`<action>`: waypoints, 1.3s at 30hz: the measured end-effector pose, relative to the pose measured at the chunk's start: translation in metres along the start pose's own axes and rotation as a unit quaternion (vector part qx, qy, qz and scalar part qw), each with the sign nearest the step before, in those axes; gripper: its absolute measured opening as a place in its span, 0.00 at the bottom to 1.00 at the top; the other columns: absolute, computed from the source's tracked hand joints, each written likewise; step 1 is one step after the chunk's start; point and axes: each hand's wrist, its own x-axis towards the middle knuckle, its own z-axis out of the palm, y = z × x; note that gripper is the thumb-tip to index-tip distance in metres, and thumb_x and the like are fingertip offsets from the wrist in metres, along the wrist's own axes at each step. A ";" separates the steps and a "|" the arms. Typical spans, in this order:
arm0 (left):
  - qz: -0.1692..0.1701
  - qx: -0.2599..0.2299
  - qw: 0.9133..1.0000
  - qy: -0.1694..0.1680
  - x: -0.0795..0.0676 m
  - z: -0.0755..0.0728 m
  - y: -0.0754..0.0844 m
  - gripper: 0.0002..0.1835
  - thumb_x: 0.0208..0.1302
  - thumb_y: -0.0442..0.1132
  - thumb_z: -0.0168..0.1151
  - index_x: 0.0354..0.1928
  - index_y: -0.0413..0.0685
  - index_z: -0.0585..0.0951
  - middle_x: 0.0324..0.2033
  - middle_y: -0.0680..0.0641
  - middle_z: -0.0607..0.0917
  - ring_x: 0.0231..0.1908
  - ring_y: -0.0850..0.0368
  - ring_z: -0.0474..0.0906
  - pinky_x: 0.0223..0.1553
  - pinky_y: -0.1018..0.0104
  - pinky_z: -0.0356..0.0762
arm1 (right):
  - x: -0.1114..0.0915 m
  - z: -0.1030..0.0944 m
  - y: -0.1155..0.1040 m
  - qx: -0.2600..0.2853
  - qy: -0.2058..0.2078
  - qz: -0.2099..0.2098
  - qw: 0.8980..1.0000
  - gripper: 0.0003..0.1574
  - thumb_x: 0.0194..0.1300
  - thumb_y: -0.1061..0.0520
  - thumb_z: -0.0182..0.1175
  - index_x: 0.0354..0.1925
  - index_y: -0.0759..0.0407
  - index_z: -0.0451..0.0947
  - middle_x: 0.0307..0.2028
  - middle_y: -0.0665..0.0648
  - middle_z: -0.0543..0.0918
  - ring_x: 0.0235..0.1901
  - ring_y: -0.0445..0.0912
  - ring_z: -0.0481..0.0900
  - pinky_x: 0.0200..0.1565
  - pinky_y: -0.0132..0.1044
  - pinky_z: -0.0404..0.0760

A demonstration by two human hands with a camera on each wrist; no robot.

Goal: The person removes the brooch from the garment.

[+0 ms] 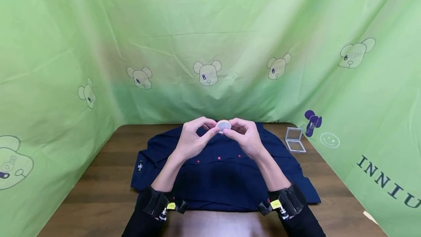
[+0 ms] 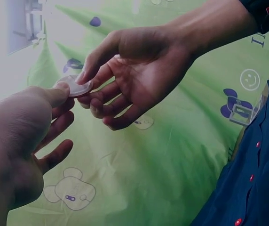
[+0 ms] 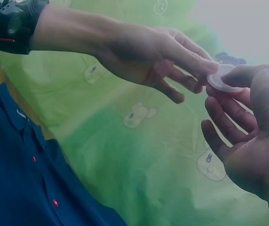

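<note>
A small round whitish disc [image 1: 223,125] with a pale raised rim is held up above the dark blue shirt [image 1: 227,185]. My left hand [image 1: 194,140] pinches its left edge between thumb and fingers. On the opposite edge, my right hand [image 1: 245,136] grips it the same way, thumb on the upper face. Both wrist views show a reddish tint along the underside of the disc [image 3: 225,79]. The shirt lies spread on the table, with red buttons [image 1: 219,158] down its front.
An unfolded clear square case [image 1: 295,145] stands at the table's right, beside the shirt. Brown wooden table [image 1: 98,189] shows around the garment. Green printed cloth [image 1: 210,98] hangs at the back and both sides.
</note>
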 end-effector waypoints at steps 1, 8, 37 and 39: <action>-0.003 0.000 1.000 0.000 -0.001 0.000 0.000 0.05 0.66 0.43 0.72 0.42 0.55 0.88 0.35 0.54 0.90 0.36 0.63 0.86 0.43 0.53 0.86 | -0.001 0.000 0.000 0.000 0.002 -0.002 1.000 0.06 0.64 0.69 0.67 0.41 0.63 0.84 0.39 0.49 0.91 0.39 0.40 0.89 0.45 0.34 0.88; -0.014 -0.001 1.000 -0.003 -0.006 -0.001 0.003 0.05 0.66 0.45 0.73 0.41 0.57 0.88 0.35 0.55 0.91 0.35 0.63 0.86 0.43 0.61 0.85 | -0.004 0.004 0.002 0.014 0.002 -0.010 1.000 0.06 0.63 0.68 0.68 0.36 0.59 0.84 0.39 0.48 0.91 0.40 0.40 0.89 0.44 0.30 0.86; 0.010 -0.018 1.000 0.006 0.000 -0.002 0.009 0.04 0.63 0.41 0.75 0.39 0.55 0.89 0.33 0.53 0.91 0.33 0.63 0.87 0.45 0.54 0.83 | 0.001 0.007 -0.005 0.014 0.008 -0.037 0.999 0.04 0.64 0.71 0.66 0.33 0.64 0.82 0.38 0.49 0.90 0.41 0.41 0.88 0.46 0.32 0.87; 0.010 -0.018 1.000 0.007 0.000 -0.002 0.008 0.04 0.63 0.41 0.75 0.39 0.55 0.89 0.33 0.53 0.91 0.33 0.63 0.87 0.45 0.54 0.83 | 0.001 0.008 -0.005 0.011 0.010 -0.034 0.999 0.04 0.64 0.70 0.66 0.34 0.64 0.82 0.38 0.49 0.90 0.41 0.41 0.88 0.46 0.32 0.87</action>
